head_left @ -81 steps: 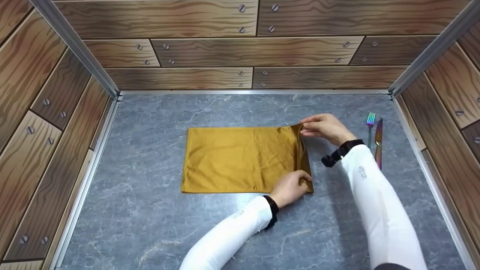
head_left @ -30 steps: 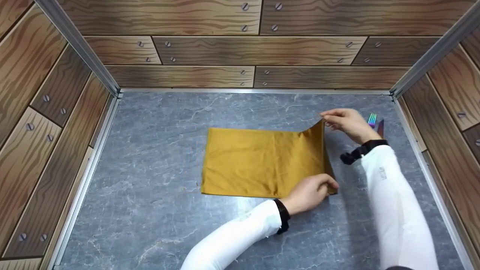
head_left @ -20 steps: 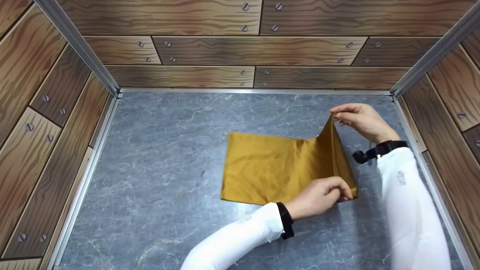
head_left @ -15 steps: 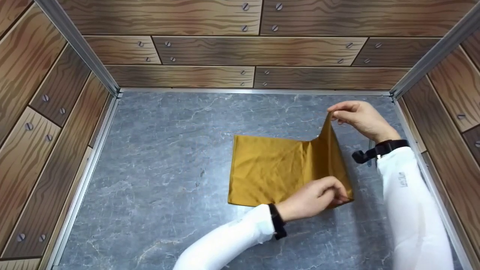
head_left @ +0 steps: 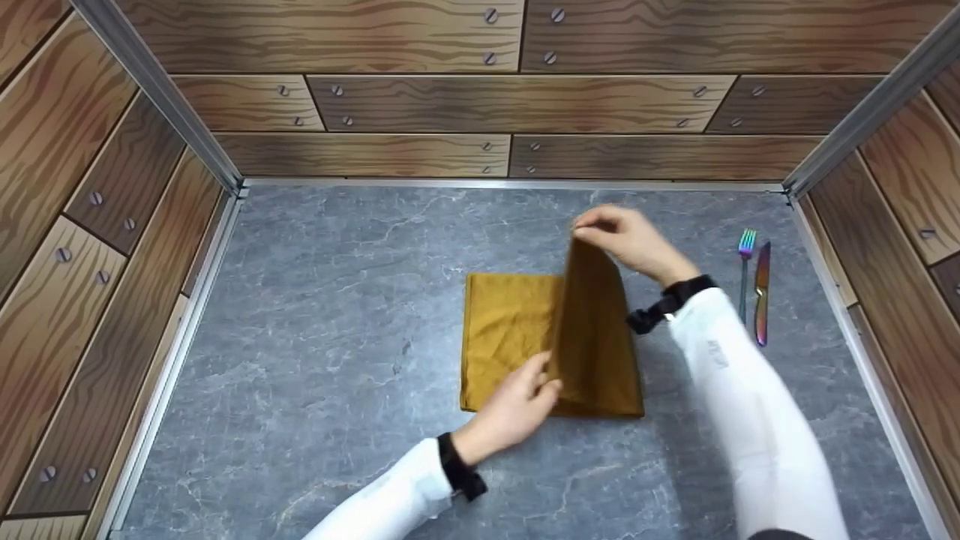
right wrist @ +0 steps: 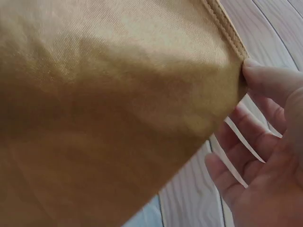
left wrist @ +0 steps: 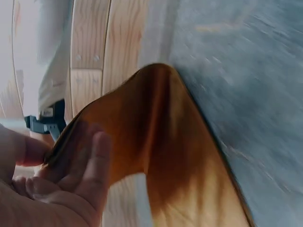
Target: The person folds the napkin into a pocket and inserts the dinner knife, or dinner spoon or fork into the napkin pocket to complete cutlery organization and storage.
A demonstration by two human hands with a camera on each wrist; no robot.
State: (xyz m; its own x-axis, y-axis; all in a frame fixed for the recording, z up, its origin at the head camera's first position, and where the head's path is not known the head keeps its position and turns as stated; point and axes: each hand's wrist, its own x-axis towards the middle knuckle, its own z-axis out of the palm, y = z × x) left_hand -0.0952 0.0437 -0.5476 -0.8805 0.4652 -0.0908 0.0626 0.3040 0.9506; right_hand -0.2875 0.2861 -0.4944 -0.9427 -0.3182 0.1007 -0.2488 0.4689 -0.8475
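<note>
A golden-brown satin cloth napkin lies on the grey marbled surface, its right part raised and turned over toward the left. My right hand pinches the far corner of the raised flap between thumb and index finger. In the right wrist view that corner shows a stitched hem, and the other fingers are spread apart beneath the cloth. Lower down, my left hand pinches the flap's near corner. The left wrist view shows the thumb and fingers around the napkin's edge, with the cloth sagging in a curve between both hands.
A fork and a knife, both with a rainbow sheen, lie side by side to the right of my right wrist. Wood-patterned panels with metal edging enclose the surface at the back and both sides.
The napkin slid right, then both hands carried its right edge up and over to the left, so it covers less of the surface. The fork and knife show again from behind the right arm.
</note>
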